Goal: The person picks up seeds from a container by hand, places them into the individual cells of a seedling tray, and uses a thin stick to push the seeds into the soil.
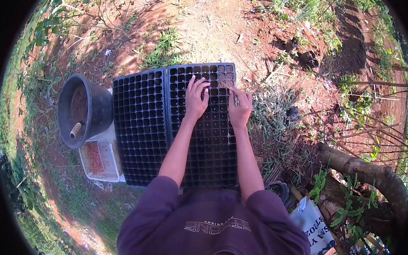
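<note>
Two black seedling trays lie side by side before me, the left tray [138, 111] and the right tray [214, 141]. Brown soil shows in several cells at the top right corner of the right tray. My left hand [196, 99] lies over that tray's upper part, with fingers stretched and thumb apart. By the tray's right edge, my right hand [240, 110] is closed around a thin stick [224, 85], which points up and left over the soil-filled cells. Whether anything small lies under my left fingertips is hidden.
To the left stands a dark bucket [102, 116] with soil and a pale-handled tool [77, 129] inside. Below it, a white container [115, 158] holds small reddish seeds. A thick branch [357, 164] and a printed white sack [311, 225] lie at the right.
</note>
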`<state>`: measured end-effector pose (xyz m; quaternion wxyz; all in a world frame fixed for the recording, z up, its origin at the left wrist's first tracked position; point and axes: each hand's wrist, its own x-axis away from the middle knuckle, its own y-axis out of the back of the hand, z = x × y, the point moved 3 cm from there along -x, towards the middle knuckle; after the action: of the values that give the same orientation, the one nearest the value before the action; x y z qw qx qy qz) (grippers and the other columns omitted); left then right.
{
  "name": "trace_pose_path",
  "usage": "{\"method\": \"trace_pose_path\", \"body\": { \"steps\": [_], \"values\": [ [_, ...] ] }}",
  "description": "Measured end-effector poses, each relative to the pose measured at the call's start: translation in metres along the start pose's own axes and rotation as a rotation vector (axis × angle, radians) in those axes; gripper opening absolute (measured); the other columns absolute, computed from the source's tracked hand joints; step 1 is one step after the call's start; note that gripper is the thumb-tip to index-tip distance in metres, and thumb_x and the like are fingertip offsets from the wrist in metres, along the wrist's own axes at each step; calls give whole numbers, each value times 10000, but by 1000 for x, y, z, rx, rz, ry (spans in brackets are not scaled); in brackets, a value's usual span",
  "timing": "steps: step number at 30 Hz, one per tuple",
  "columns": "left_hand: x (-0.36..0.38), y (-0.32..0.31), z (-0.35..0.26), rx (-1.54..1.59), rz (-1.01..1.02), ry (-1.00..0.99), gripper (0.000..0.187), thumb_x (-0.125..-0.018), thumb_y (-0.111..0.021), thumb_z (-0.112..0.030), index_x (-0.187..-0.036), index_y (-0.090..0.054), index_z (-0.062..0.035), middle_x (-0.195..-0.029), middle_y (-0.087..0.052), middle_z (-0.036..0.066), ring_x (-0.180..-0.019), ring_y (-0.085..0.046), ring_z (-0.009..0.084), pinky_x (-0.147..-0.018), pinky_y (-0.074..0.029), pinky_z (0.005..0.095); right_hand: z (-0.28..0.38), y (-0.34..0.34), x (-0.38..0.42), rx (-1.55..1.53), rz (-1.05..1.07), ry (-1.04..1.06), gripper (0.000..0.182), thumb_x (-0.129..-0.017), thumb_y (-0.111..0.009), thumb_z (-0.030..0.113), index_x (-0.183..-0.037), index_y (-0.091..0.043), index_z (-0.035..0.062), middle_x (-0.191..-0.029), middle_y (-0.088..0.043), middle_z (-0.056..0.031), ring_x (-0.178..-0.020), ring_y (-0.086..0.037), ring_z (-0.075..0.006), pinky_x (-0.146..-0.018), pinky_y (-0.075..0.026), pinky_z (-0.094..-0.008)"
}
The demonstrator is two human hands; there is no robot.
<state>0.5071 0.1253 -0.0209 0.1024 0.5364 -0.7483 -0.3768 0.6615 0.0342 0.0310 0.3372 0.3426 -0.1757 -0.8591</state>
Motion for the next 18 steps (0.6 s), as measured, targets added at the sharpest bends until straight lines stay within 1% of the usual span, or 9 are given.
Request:
{"method": "trace_pose_path", "body": {
  "steps": [2,8,11,14,17,18],
  "values": [
    [1,2,-1,0,22,-13,224,-978,-601,-129,-1190,-671,-118,-1412,-581,112,-1478,-354,358,-1202,-317,475,5,-2,-3,-13,35,25,188,-831,-737,-27,-998,-723,60,-963,-746,-71,-848,-625,-270,-771,-525,-374],
    [0,2,3,-27,55,-20,217,-990,-596,-142,-1193,-664,-110,-1449,-563,126,-1505,-314,366,-1205,-308,485,4,1,4,-9,-14,-14,187,-829,-737,-28,-998,-723,52,-972,-745,-64,-847,-634,-273,-787,-529,-378],
    [1,0,3,-23,63,-17,212,-992,-594,-142,-1190,-663,-111,-1455,-559,127,-1509,-306,367,-1204,-309,488,9,3,6,-9,15,3,181,-834,-734,-27,-998,-727,50,-966,-745,-72,-853,-635,-278,-797,-533,-379],
    [2,-2,3,-23,66,-12,211,-990,-594,-139,-1189,-661,-113,-1463,-551,129,-1510,-303,371,-1206,-306,492,4,-1,12,3,12,-2,180,-844,-740,-24,-1010,-744,46,-937,-739,-71,-848,-624,-243,-777,-525,-356],
    [4,-2,1,-37,71,-20,215,-986,-597,-136,-1192,-656,-113,-1472,-542,130,-1510,-298,375,-1209,-302,496,4,2,13,-18,-17,-62,188,-846,-742,-23,-1020,-745,48,-924,-735,-69,-848,-618,-239,-775,-523,-354],
    [4,-1,1,-49,74,-27,216,-985,-599,-134,-1193,-655,-112,-1475,-540,131,-1511,-298,376,-1209,-302,496,4,3,14,-15,-25,-54,189,-847,-743,-22,-1023,-747,48,-921,-734,-68,-848,-616,-236,-771,-522,-352]
  ]
}}
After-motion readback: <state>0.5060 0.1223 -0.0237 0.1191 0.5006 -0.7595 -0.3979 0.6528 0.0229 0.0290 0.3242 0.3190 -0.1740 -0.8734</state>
